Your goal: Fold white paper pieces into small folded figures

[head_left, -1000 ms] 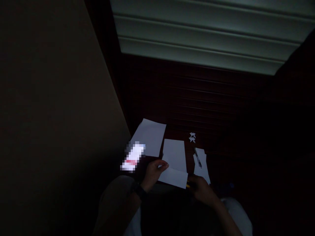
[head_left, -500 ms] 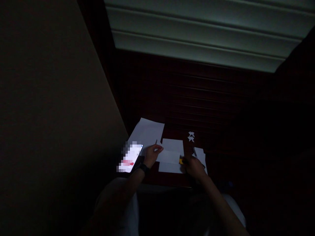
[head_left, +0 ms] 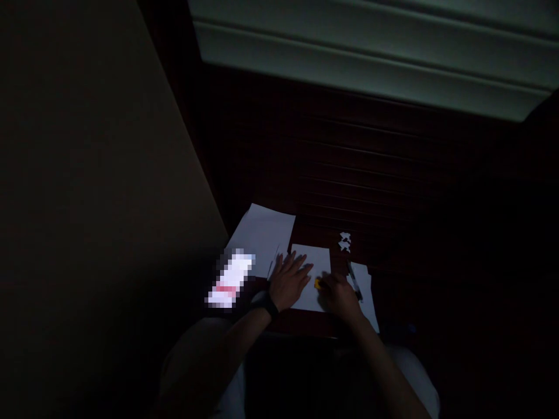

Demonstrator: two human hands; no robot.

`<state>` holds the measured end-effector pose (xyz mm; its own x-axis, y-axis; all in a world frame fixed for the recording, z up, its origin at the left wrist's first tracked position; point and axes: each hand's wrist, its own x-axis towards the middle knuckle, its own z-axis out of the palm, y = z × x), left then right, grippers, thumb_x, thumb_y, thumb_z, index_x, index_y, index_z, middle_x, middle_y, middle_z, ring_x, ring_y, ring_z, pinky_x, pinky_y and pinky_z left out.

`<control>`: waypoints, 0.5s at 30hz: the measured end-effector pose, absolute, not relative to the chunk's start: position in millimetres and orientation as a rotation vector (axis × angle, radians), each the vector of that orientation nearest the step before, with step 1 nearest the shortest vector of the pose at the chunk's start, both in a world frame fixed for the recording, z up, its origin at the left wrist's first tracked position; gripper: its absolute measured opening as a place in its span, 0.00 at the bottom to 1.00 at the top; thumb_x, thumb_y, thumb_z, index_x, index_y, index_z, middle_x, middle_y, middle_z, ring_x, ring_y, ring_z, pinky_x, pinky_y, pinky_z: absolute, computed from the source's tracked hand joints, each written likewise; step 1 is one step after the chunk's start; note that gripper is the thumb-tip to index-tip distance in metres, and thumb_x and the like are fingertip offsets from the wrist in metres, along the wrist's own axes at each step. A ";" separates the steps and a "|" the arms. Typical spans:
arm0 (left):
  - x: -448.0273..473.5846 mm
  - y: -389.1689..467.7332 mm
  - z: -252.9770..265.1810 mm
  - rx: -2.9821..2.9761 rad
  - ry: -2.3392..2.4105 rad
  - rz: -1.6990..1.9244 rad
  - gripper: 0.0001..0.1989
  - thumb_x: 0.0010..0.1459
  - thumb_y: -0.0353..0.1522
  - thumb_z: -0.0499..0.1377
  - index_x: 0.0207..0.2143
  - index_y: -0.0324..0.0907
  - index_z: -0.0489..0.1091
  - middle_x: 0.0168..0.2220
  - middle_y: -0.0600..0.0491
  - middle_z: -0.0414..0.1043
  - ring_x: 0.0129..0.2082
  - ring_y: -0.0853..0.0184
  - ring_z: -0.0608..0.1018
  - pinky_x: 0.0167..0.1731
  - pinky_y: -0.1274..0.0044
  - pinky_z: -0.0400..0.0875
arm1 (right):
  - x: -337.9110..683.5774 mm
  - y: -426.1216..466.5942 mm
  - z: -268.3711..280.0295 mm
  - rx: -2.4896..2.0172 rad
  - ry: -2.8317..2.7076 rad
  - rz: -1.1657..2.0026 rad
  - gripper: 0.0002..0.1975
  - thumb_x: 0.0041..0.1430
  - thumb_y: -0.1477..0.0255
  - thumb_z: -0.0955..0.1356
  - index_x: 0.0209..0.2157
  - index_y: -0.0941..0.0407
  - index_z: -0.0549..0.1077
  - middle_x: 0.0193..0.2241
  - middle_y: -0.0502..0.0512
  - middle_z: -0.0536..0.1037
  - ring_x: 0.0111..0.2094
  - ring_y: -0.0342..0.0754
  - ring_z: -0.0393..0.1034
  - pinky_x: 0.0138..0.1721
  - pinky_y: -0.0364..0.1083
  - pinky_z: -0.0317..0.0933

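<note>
My left hand (head_left: 289,284), with a dark band at its wrist, lies flat with fingers spread on a white sheet of paper (head_left: 315,256). My right hand (head_left: 341,295) is closed on a small yellow object (head_left: 318,283) at the right side of that sheet; its kind is too dark to make out. Just right of this hand, a pen (head_left: 354,282) lies on some white paper (head_left: 369,299). A thin stick-like thing (head_left: 273,262) lies left of my left fingertips, on the edge of a larger sheet (head_left: 267,230).
A lit phone (head_left: 231,282), its screen blurred out, stands or lies at the left. Small white cut paper shapes (head_left: 345,241) sit on the dark table beyond the sheet. A wall (head_left: 109,174) rises on the left, with pale slats (head_left: 371,52) at the far side.
My left hand has gone from pinched fingers at the sheet's left edge to lying flat on it. My right hand, still with the yellow object, has shifted slightly. The view has tilted a little.
</note>
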<state>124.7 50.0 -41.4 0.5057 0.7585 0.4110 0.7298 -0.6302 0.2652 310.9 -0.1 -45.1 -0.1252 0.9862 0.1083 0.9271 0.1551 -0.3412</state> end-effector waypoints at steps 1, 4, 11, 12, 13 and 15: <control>125.5 50.2 -45.9 2.697 1.347 0.744 0.18 0.61 0.39 0.47 0.53 0.54 0.61 0.60 0.58 0.55 0.62 0.58 0.49 0.58 0.56 0.39 | 310.4 -1.7 -45.7 -1.835 -2.132 0.261 0.18 0.52 0.74 0.65 0.47 0.54 0.69 0.42 0.57 0.69 0.44 0.50 0.64 0.45 0.45 0.56; 123.4 51.4 -57.0 2.729 1.381 0.683 0.20 0.60 0.42 0.46 0.54 0.56 0.60 0.60 0.58 0.54 0.62 0.57 0.50 0.58 0.56 0.39 | 310.6 -8.4 -45.6 -1.813 -2.147 0.255 0.16 0.54 0.73 0.65 0.46 0.53 0.70 0.42 0.57 0.70 0.44 0.51 0.63 0.45 0.46 0.56; 124.5 48.0 -59.1 2.737 1.407 0.675 0.21 0.60 0.42 0.45 0.55 0.56 0.58 0.61 0.58 0.52 0.62 0.56 0.49 0.59 0.56 0.38 | 314.4 -24.2 -39.1 -1.776 -2.178 0.271 0.16 0.54 0.73 0.66 0.45 0.53 0.70 0.42 0.57 0.70 0.44 0.51 0.64 0.45 0.46 0.56; 125.3 47.2 -58.8 2.737 1.409 0.677 0.21 0.60 0.42 0.46 0.55 0.56 0.59 0.60 0.58 0.52 0.62 0.56 0.48 0.59 0.56 0.37 | 314.4 -26.1 -39.0 -1.771 -2.182 0.280 0.16 0.54 0.73 0.66 0.46 0.53 0.70 0.42 0.57 0.70 0.44 0.51 0.64 0.45 0.46 0.56; 126.0 46.6 -58.6 2.738 1.408 0.679 0.21 0.60 0.42 0.46 0.55 0.56 0.59 0.60 0.58 0.53 0.62 0.56 0.48 0.59 0.56 0.37 | 314.3 -28.1 -39.3 -1.770 -2.184 0.289 0.16 0.53 0.73 0.66 0.46 0.53 0.70 0.42 0.57 0.70 0.43 0.51 0.64 0.45 0.46 0.56; 126.5 45.7 -58.4 2.743 1.407 0.677 0.21 0.60 0.43 0.46 0.55 0.56 0.59 0.60 0.58 0.53 0.62 0.56 0.48 0.59 0.56 0.37 | 314.2 -32.1 -40.4 -1.773 -2.185 0.302 0.16 0.53 0.73 0.67 0.46 0.52 0.70 0.42 0.57 0.70 0.43 0.51 0.64 0.44 0.46 0.57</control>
